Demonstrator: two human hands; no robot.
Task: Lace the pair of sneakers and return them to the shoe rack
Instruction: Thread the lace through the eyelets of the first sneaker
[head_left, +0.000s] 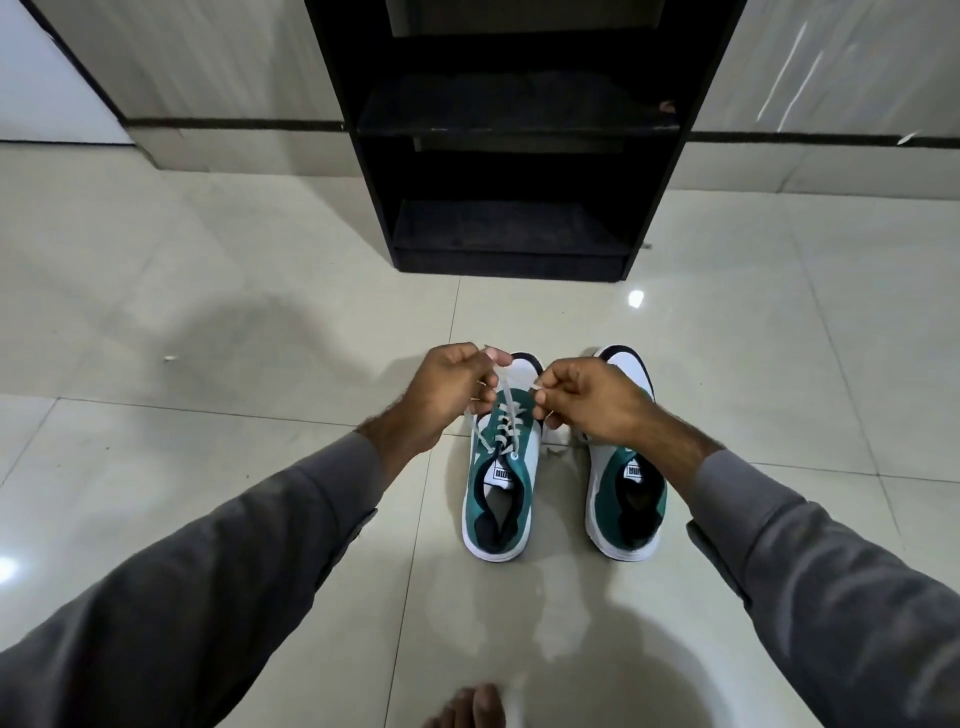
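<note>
Two green-and-white sneakers stand side by side on the tiled floor, toes pointing away from me. The left sneaker has a white lace threaded through its lower eyelets. My left hand pinches one lace end, pulled up above the toe. My right hand grips the other lace end, just right of the tongue. The right sneaker is partly hidden under my right wrist; I cannot tell how its lacing stands.
A black open shoe rack stands straight ahead against the wall, its lower shelves bare. Glossy tiles stretch to both sides. A bare foot shows at the bottom edge.
</note>
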